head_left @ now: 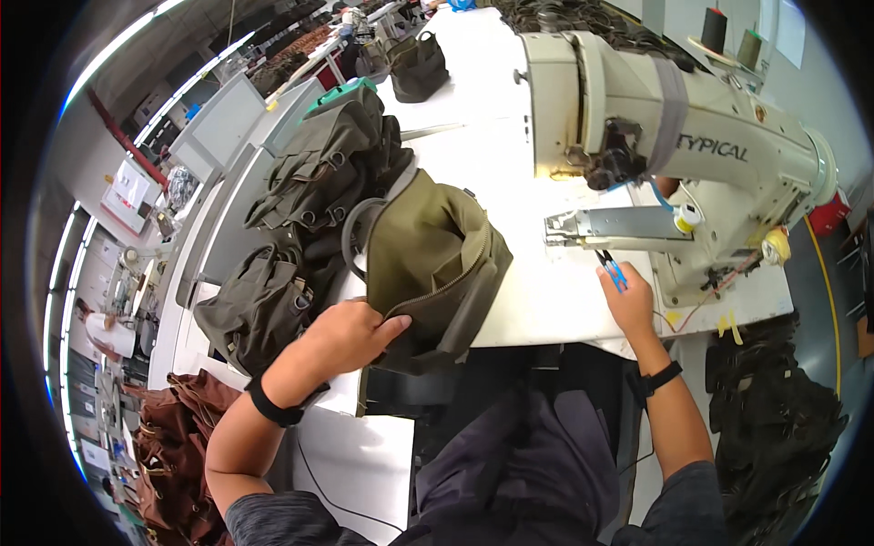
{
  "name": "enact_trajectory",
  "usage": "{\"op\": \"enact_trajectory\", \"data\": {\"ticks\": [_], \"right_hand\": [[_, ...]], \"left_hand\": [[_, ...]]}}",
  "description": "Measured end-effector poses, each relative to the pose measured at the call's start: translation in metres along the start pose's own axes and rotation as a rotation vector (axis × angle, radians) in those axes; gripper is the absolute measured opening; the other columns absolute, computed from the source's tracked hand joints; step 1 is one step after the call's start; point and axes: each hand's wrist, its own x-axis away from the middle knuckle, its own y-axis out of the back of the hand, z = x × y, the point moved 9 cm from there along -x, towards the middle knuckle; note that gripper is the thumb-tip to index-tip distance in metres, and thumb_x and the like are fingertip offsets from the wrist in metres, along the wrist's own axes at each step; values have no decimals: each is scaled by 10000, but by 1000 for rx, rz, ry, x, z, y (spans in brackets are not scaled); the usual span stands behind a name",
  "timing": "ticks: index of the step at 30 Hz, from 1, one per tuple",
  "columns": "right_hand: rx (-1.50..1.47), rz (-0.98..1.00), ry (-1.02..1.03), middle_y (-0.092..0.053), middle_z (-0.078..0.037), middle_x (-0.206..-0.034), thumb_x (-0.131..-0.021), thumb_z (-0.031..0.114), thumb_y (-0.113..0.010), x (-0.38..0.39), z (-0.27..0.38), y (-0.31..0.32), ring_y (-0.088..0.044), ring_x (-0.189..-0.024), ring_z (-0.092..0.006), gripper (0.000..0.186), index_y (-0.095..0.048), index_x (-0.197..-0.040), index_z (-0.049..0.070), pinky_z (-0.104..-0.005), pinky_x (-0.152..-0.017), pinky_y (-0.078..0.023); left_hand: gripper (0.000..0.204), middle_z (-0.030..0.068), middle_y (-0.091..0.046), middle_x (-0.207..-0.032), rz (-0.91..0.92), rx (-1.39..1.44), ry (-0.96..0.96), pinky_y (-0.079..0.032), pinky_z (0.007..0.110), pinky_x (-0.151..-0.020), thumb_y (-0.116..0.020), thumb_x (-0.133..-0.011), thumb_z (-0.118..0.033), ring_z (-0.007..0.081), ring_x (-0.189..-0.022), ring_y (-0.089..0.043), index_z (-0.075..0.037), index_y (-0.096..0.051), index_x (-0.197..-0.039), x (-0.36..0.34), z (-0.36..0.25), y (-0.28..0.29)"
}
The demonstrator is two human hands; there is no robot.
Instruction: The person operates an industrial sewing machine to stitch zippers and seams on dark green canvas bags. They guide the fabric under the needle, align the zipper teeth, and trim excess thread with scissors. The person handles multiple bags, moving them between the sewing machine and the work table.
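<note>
My left hand (350, 335) grips the front edge of an open olive-green bag (428, 246), whose zipped opening and lighter lining face up, with a rounded handle at its left side. My right hand (628, 300) is closed on small blue-handled snips (616, 273), held at the table just below the narrow arm (624, 227) of a large cream sewing machine (692, 136), to the right of the bag.
A heap of dark green bags (319, 173) lies left of my work on the white table (473, 109), another bag (417, 68) farther back. Brown bags (177, 446) are piled at lower left, dark pieces (769, 428) at lower right. A person (111, 332) works in the left background.
</note>
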Motion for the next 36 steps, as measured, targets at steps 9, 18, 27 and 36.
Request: {"op": "enact_trajectory", "data": {"ticks": [9, 18, 27, 36], "right_hand": [[21, -10, -44, -620, -118, -689, -941, 309, -779, 2, -4, -1, -563, -577, -257, 332, -616, -836, 40, -390, -585, -480], [48, -19, 19, -624, -133, -694, -924, 285, -795, 2, 8, -1, -595, -583, -296, 302, -624, -831, 53, -400, -584, -490], [89, -3, 15, -636, -123, -693, -892, 239, -826, 2, 9, -2, -611, -575, -299, 276, -638, -830, 46, -392, -568, -496], [37, 8, -30, -624, -70, -698, -828, 186, -843, 11, -28, -8, -614, -611, -163, 207, -697, -874, 47, -368, -582, -498]], "left_hand": [[513, 295, -558, -677, -696, -113, -367, -486, 562, -759, -668, -1002, -204, 495, -739, -578, 77, -541, -592, -72, -32, 109], [597, 279, -593, -649, -379, -138, -96, -506, 543, -652, -664, -1006, -376, 479, -677, -622, 91, -619, -635, -141, 23, 77], [515, 320, -672, -832, -564, -114, -184, -532, 557, -776, -660, -1004, -374, 511, -849, -661, 83, -693, -768, -271, 9, 126], [783, 342, -503, -1458, -1091, 189, -71, -502, 502, -1072, -780, -878, -469, 495, -1288, -576, -30, -511, -1468, -456, 52, 257]]}}
